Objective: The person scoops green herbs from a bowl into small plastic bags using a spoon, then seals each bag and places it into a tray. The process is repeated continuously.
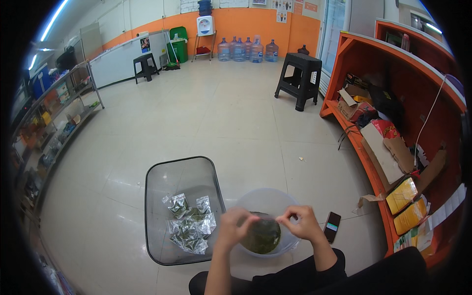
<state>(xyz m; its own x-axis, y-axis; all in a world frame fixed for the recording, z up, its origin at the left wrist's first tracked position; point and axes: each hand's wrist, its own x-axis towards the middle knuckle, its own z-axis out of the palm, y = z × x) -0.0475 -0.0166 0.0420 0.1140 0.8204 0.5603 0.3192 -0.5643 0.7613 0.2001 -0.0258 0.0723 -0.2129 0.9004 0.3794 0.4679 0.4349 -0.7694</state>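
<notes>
My left hand [237, 225] and my right hand [300, 222] pinch the two ends of the top edge of a small clear plastic bag [267, 218]. The bag is stretched between them above a round translucent plastic tub [258, 195]. Dark green stuff [261, 238] shows in and behind the bag; how much of it is in the bag I cannot tell. Left of the tub lies a dark rectangular mesh tray [162, 191] on the floor. Several small clear bags with green contents [190, 228] are heaped in it.
A phone [332, 226] with its screen lit lies right of the tub. An orange shelf unit [365, 147] with cardboard and yellow packs runs along the right. A black stool [300, 77] stands beyond it. Metal racks [70, 129] line the left, and water bottles [239, 49] stand by the far wall.
</notes>
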